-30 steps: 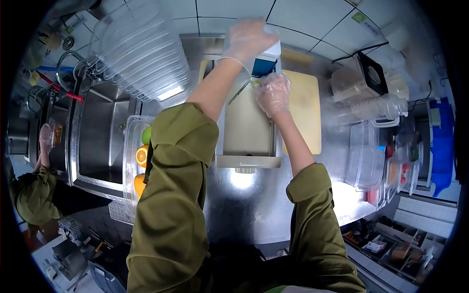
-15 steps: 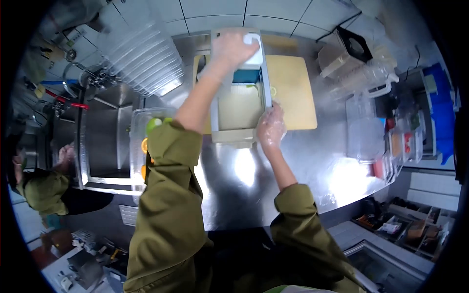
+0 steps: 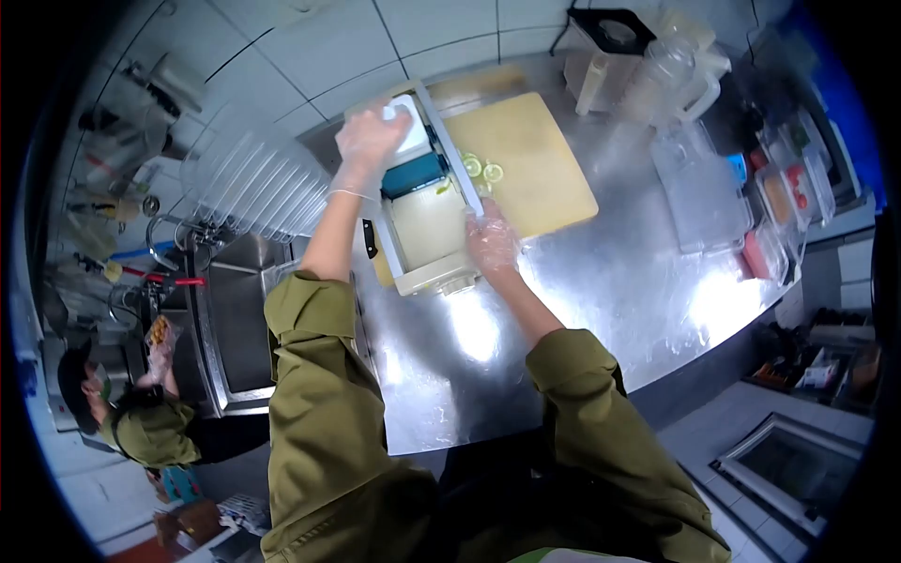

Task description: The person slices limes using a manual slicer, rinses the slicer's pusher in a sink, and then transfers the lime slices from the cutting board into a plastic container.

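Observation:
A light-coloured slicer with raised side rails and a teal blade plate stands tilted across the counter and partly over a yellow cutting board. My left hand, in a clear plastic glove, is closed around the handle of the white pusher at the slicer's far end. Whatever lies under the pusher is hidden. My right hand, also gloved, grips the slicer's right rail near its front end. Thin lime slices lie on the board beside that rail. A black knife handle shows left of the slicer.
Stacked clear containers stand at the left, near a metal sink. A co-worker is beyond it, holding something orange-brown. A clear pitcher and lidded tubs are on the right of the steel counter.
The view has turned, so the slicer now appears tilted left. More lime slices show on the board. My left hand remains on the pusher and my right on the rail.

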A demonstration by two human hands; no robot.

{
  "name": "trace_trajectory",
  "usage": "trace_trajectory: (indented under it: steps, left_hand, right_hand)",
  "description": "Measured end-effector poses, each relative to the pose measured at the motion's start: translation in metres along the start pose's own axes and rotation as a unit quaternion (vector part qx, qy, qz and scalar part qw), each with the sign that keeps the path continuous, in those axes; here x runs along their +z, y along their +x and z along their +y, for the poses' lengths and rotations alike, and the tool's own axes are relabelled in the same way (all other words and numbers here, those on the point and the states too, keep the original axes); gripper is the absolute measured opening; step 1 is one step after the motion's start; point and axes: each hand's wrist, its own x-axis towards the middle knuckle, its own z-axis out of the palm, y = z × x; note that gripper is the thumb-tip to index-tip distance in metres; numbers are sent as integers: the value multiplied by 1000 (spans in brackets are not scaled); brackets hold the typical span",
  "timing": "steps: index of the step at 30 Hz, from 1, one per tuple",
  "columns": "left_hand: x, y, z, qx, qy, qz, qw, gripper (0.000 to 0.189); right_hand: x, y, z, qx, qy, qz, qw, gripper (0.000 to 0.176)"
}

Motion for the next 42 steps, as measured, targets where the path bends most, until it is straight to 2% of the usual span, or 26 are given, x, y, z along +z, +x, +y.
trace_trajectory:
  steps: [5, 7, 10, 11, 13, 14, 16, 18, 21, 25, 26, 28, 30, 31, 32, 35, 36, 39, 40, 42]
  left_hand:
    - [4, 24, -8, 22, 21, -4, 1000, 57]
    - [6, 9, -2, 37, 3, 14, 999, 56]
    - [3, -32, -5, 33, 24, 24, 999, 55]
    - [0, -37, -6, 27, 28, 20, 999, 55]
    - [0, -38, -2, 14, 18, 24, 999, 55]
    - [6, -34, -4, 38, 9, 59, 997, 54]
    - [9, -19, -1, 26, 21, 70, 997, 55]
    - [8, -5, -7, -1, 42, 45, 998, 56]
    - [8, 13, -3, -11, 18, 57, 998, 57]
    - [11, -18, -4, 9, 20, 71, 997, 55]
    - [10, -12, -8, 12, 17, 55, 998, 55]
    - [6, -3, -6, 3, 17, 49, 999, 55]
    - [7, 6, -4, 3, 15, 42, 999, 55]
    - [8, 7, -7, 3, 13, 42, 999, 55]
    - [10, 7, -11, 0, 12, 41, 999, 54]
    - [11, 8, -15, 9, -11, 44, 999, 52]
    - [10, 6, -15, 5, -13, 45, 999, 52]
    - [12, 5, -13, 6, -25, 59, 998, 51]
    - [14, 5, -15, 12, -32, 69, 997, 51]
    - [15, 4, -14, 11, -41, 73, 996, 51]
  right_hand:
    - [4, -2, -3, -1, -20, -9, 1000, 40]
    - [5, -1, 0, -12, -41, 9, 999, 41]
    - [7, -6, 2, -34, 39, 45, 998, 31]
    - [8, -9, 1, -27, 29, 36, 999, 30]
    - [6, -3, 4, -28, -3, 26, 999, 28]
    - [6, 1, 4, -31, 11, 46, 998, 27]
    - [8, 1, 1, -30, 35, 81, 996, 25]
    - [8, 0, 2, -35, 55, 77, 995, 25]
    - [3, 2, 1, -35, 58, 71, 995, 25]
    - [4, 1, 1, -16, 57, 54, 997, 25]
    - [8, 6, 10, -10, 164, -11, 986, 24]
    - [17, 35, 42, -9, 362, -131, 923, 22]
    - [30, 60, 49, 120, 460, -154, 866, 18]
    - [33, 71, 49, 183, 505, -167, 827, 17]
    - [35, 80, 52, 237, 561, -200, 768, 24]
    - [24, 96, 44, 138, 383, -249, 879, 21]
    - [27, 105, 40, 166, 374, -243, 880, 15]
    - [80, 150, 71, 122, 472, -330, 808, 13]
    - [61, 146, 57, 116, 469, -347, 804, 17]
    - [46, 146, 41, 180, 528, -339, 757, 18]
